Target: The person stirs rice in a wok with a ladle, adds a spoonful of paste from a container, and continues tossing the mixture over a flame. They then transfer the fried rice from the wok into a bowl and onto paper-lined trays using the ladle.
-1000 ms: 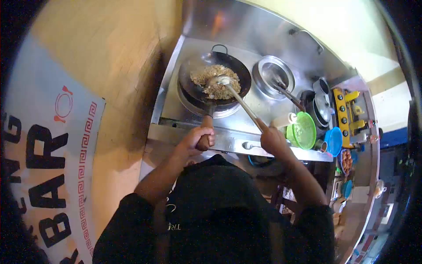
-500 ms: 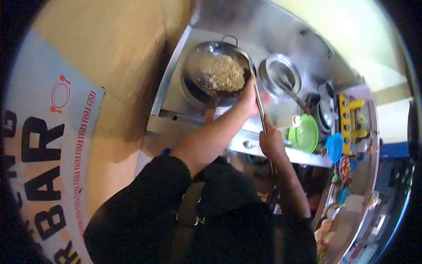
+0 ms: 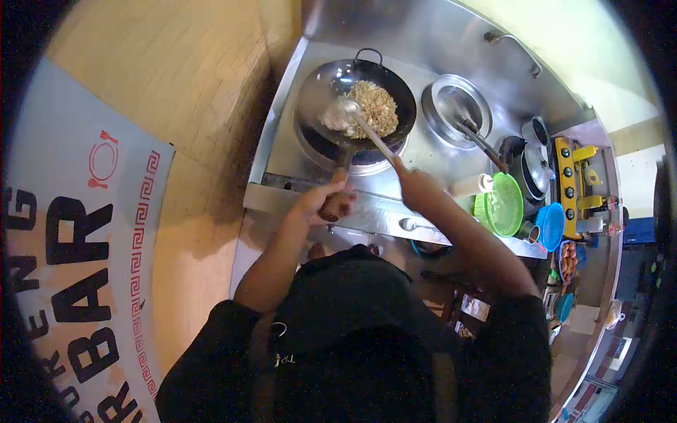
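Note:
A black wok [image 3: 321, 88] sits on a burner of the steel stove [image 3: 282, 151], with fried rice [image 3: 374, 106] heaped on its right side. My left hand [image 3: 326, 200] is closed around the wok's wooden handle at the stove's front edge. My right hand [image 3: 416, 187] grips the long handle of a metal ladle [image 3: 345, 109], whose bowl rests in the wok at the left edge of the rice. My dark sleeves and torso fill the lower middle of the view.
Right of the wok stand a steel pot with a utensil [image 3: 458, 106], stacked pots [image 3: 530, 163], a green strainer [image 3: 503, 204], a blue bowl [image 3: 551, 225] and a yellow rack [image 3: 571, 176]. A printed banner [image 3: 77, 268] lies along the wooden wall on the left.
My left hand went from the wok's rim back to its wooden handle. The wok settled flat after a toss, and my right hand brought the ladle's bowl back into the rice.

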Tool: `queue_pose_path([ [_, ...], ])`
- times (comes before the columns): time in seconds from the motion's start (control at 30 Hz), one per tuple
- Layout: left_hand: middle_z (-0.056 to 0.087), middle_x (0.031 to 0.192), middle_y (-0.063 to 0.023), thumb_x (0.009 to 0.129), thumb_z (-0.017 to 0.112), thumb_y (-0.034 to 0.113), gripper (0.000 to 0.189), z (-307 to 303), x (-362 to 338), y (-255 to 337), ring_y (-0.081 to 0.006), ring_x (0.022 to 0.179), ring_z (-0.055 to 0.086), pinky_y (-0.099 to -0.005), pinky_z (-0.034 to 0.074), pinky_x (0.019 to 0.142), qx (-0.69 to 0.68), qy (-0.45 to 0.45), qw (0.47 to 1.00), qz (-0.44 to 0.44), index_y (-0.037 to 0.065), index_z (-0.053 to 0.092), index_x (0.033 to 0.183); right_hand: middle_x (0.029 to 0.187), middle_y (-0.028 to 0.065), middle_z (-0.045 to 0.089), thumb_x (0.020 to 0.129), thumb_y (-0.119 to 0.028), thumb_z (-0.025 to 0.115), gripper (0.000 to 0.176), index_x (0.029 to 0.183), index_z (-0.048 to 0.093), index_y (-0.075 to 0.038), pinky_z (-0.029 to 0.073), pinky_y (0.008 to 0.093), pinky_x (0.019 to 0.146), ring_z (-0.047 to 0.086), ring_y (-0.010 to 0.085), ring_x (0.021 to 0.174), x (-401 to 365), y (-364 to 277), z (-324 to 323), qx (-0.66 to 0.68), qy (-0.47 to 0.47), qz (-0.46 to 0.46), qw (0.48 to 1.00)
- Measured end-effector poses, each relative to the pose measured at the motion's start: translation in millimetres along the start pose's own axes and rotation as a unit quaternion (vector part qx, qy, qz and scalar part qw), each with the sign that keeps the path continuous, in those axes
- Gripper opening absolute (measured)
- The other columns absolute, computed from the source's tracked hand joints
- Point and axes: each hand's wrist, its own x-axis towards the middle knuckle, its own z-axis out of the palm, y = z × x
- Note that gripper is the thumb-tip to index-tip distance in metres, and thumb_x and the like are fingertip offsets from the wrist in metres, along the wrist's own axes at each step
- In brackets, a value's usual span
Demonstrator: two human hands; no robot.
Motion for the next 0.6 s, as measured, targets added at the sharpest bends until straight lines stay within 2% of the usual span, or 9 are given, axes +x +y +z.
queue_pose_path([
  [0.03, 0.058, 0.073, -0.007, 0.083, 0.059, 0.02, 0.02, 1.6, 2.1, 1.2, -0.0194, 0.063, 0.058, -0.0322, 0.049, 0.056, -0.139, -0.107, 0.983, -0.051, 0.0, 0.056, 0.087, 0.078, 0.0241, 0.063, 0.082, -0.007, 0.045, 0.056, 0.134, 0.027, 0.004, 0.05, 0.0492, 0.06, 0.063, 0.0372, 0.067, -33.0, -4.8, -16.7, -0.026, -0.037, 0.005, 0.999],
  [0.1, 0.057, 0.07, -0.0049, 0.085, 0.057, 0.021, 0.018, 22.8, 0.9, -16.7, -0.018, 0.058, 0.056, -0.0305, 0.048, 0.052, -0.104, -0.097, 0.989, -0.045, 0.003, 0.055, 0.084, 0.082, 0.0267, 0.061, 0.077, -0.003, 0.048, 0.068, 0.14, 0.021, -0.003, 0.05, 0.048, 0.065, 0.062, 0.0381, 0.07, -69.6, -8.7, -27.2, -0.098, -0.075, 0.06, 0.99],
  [0.23, 0.054, 0.065, -0.0032, 0.085, 0.055, 0.021, 0.02, 95.4, -67.0, -25.0, -0.0161, 0.053, 0.052, -0.0289, 0.047, 0.052, -0.128, -0.083, 0.986, -0.073, 0.008, 0.05, 0.071, 0.081, 0.0264, 0.06, 0.078, -0.003, 0.049, 0.068, 0.14, 0.022, -0.003, 0.05, 0.0472, 0.067, 0.062, 0.0386, 0.069, -79.6, 1.8, -47.2, -0.039, -0.043, 0.024, 0.998],
  [0.3, 0.054, 0.065, -0.0037, 0.085, 0.055, 0.019, 0.018, 76.7, -98.9, -15.1, -0.0167, 0.055, 0.053, -0.029, 0.047, 0.055, -0.173, -0.148, 0.972, -0.054, 0.007, 0.05, 0.072, 0.076, 0.0254, 0.061, 0.085, -0.006, 0.044, 0.061, 0.14, 0.019, -0.002, 0.051, 0.0481, 0.055, 0.063, 0.0375, 0.065, -111.1, -16.8, -73.9, -0.027, -0.156, 0.015, 0.987],
  [0.37, 0.054, 0.066, -0.0042, 0.085, 0.055, 0.018, 0.016, 84.4, -106.7, 16.1, -0.0173, 0.056, 0.053, -0.0292, 0.047, 0.057, -0.201, -0.228, 0.952, -0.023, 0.007, 0.05, 0.074, 0.076, 0.025, 0.061, 0.084, -0.007, 0.048, 0.064, 0.14, 0.019, -0.004, 0.05, 0.0487, 0.054, 0.063, 0.0371, 0.064, -147.0, -13.8, -56.9, -0.027, -0.067, -0.062, 0.995],
  [0.4, 0.054, 0.065, -0.0042, 0.084, 0.055, 0.016, 0.011, 96.9, -113.8, 20.9, -0.0166, 0.058, 0.053, -0.0289, 0.047, 0.057, 0.033, -0.156, 0.979, 0.128, 0.006, 0.051, 0.079, 0.075, 0.0242, 0.062, 0.085, -0.008, 0.047, 0.063, 0.14, 0.018, -0.002, 0.05, 0.0485, 0.053, 0.063, 0.0356, 0.062, -134.2, -11.7, -58.1, -0.046, -0.072, -0.032, 0.996],
  [0.43, 0.053, 0.065, -0.0042, 0.084, 0.054, 0.013, 0.008, 99.2, -128.5, 8.7, -0.0159, 0.06, 0.054, -0.0286, 0.046, 0.057, 0.265, -0.065, 0.929, 0.249, 0.006, 0.052, 0.084, 0.074, 0.0234, 0.062, 0.085, -0.009, 0.047, 0.062, 0.14, 0.018, 0.0, 0.05, 0.0483, 0.052, 0.063, 0.0342, 0.06, -130.5, -24.5, -57.0, -0.052, -0.09, -0.002, 0.995],
  [0.57, 0.051, 0.061, -0.0023, 0.084, 0.054, 0.013, 0.009, 96.5, -94.4, 44.5, -0.0126, 0.054, 0.05, -0.0263, 0.043, 0.052, 0.115, -0.176, 0.969, 0.129, 0.007, 0.05, 0.079, 0.071, 0.0195, 0.062, 0.085, -0.008, 0.047, 0.061, 0.139, 0.02, 0.001, 0.047, 0.0457, 0.045, 0.062, 0.0305, 0.059, -127.3, -21.3, -58.9, -0.121, -0.139, -0.007, 0.983],
  [0.6, 0.05, 0.06, -0.0016, 0.084, 0.054, 0.013, 0.01, 84.3, -93.2, 26.4, -0.0116, 0.052, 0.049, -0.0255, 0.042, 0.05, 0.052, -0.198, 0.977, 0.051, 0.008, 0.05, 0.078, 0.077, 0.0206, 0.063, 0.081, -0.004, 0.045, 0.063, 0.141, 0.024, -0.006, 0.047, 0.0414, 0.046, 0.057, 0.0303, 0.046, -114.4, -8.6, -35.1, -0.138, -0.123, 0.051, 0.981],
])
